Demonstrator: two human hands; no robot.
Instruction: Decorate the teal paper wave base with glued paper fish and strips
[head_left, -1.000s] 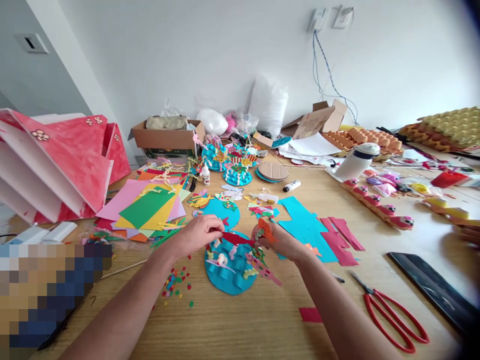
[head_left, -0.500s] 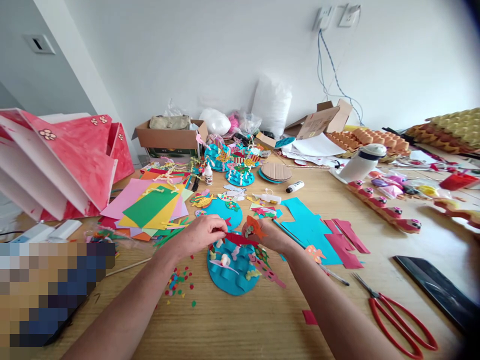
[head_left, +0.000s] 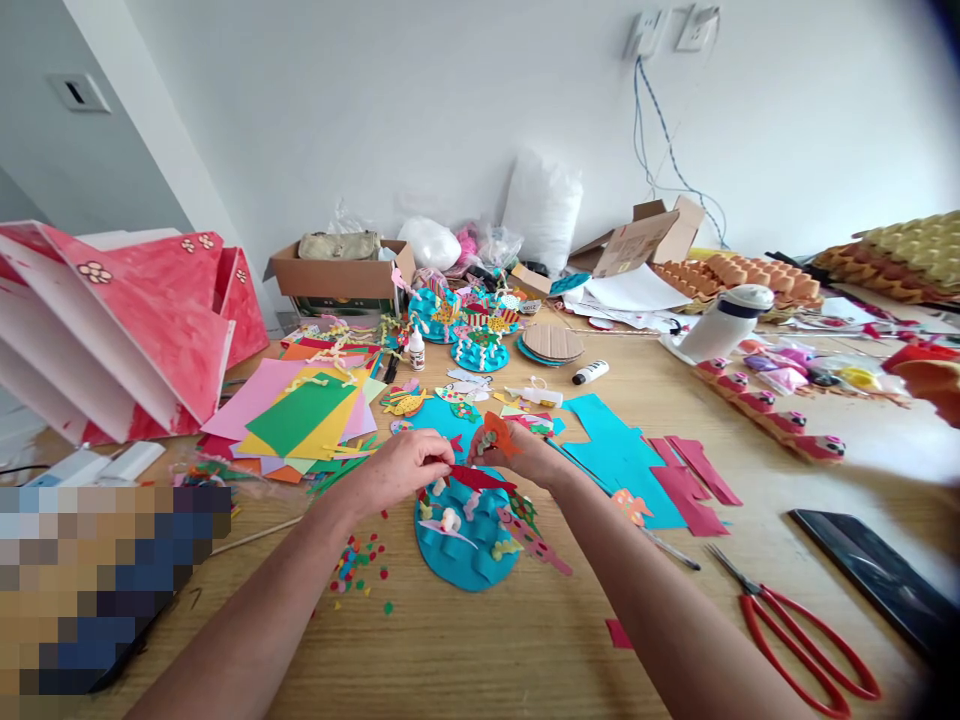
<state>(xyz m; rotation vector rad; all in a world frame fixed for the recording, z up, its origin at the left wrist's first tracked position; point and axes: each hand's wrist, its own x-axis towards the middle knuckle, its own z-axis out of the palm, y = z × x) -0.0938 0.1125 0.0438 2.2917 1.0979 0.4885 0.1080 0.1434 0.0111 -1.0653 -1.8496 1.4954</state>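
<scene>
My left hand [head_left: 401,465] is closed in a pinch at the left end of a red paper cut-out [head_left: 480,478]. My right hand [head_left: 529,455] is closed on an orange paper fish [head_left: 501,432], which has a small curled piece on its face. Just below both hands lies a blue disc [head_left: 461,570] with raised paper loops. A pale cut-out [head_left: 450,522], a pink spotted strip [head_left: 536,545] and a green dotted piece [head_left: 523,508] stand or lean on it. Fingertips of my right hand are partly hidden behind the orange fish.
Confetti dots [head_left: 360,570] lie left of the disc. Red-handled scissors [head_left: 802,640] and a phone [head_left: 862,570] lie at right. Coloured paper [head_left: 300,415] is stacked at left, blue sheets [head_left: 637,460] to the right. Another person's blurred hand [head_left: 934,380] shows at the right edge.
My right hand and the orange fish have shifted slightly left and up, turning a little. My left hand stays nearly still. Another person's hand has appeared at the right edge.
</scene>
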